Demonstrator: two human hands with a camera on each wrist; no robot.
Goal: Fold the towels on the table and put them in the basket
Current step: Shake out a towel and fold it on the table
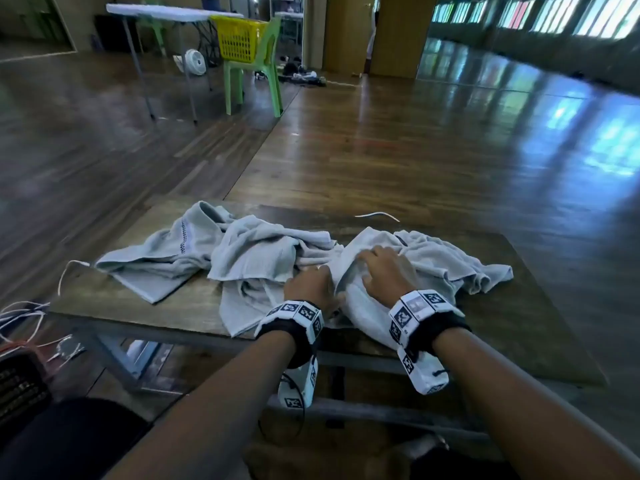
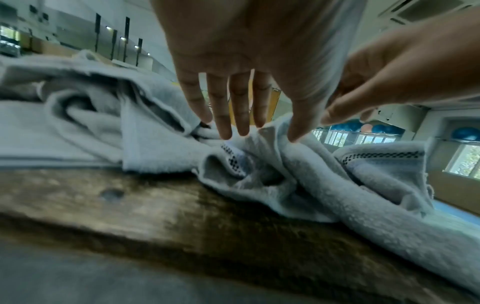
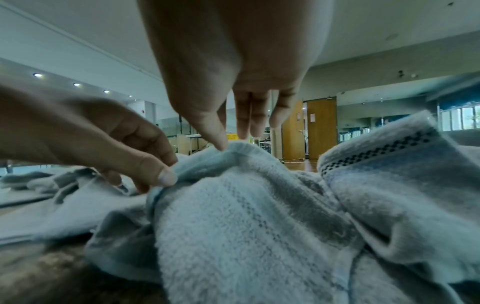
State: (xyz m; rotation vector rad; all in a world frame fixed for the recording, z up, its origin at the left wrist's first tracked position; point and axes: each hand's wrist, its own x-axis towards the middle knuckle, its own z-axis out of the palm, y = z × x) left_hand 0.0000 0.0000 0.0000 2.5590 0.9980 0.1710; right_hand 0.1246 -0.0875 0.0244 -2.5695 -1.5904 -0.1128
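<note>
Several crumpled grey towels lie on the low wooden table (image 1: 156, 306). Both hands are on the rightmost towel (image 1: 443, 261), which hangs over the near edge. My left hand (image 1: 308, 285) pinches its hem between thumb and fingers (image 3: 163, 176). In the left wrist view my left hand (image 2: 259, 133) has its thumb and fingertips either side of a raised fold. My right hand (image 1: 384, 271) has thumb and fingers (image 3: 221, 142) nipping the same hem ridge a little further along. Two more towels (image 1: 256, 258) (image 1: 162, 251) lie heaped to the left. The yellow basket (image 1: 239, 39) sits on a green chair far across the room.
White cables (image 1: 20, 317) trail off the table's left end, and a thin white cord (image 1: 377, 214) lies at its far edge. Beyond the wooden floor stand a white folding table (image 1: 166, 12), the green chair (image 1: 256, 81) and a small fan (image 1: 195, 62).
</note>
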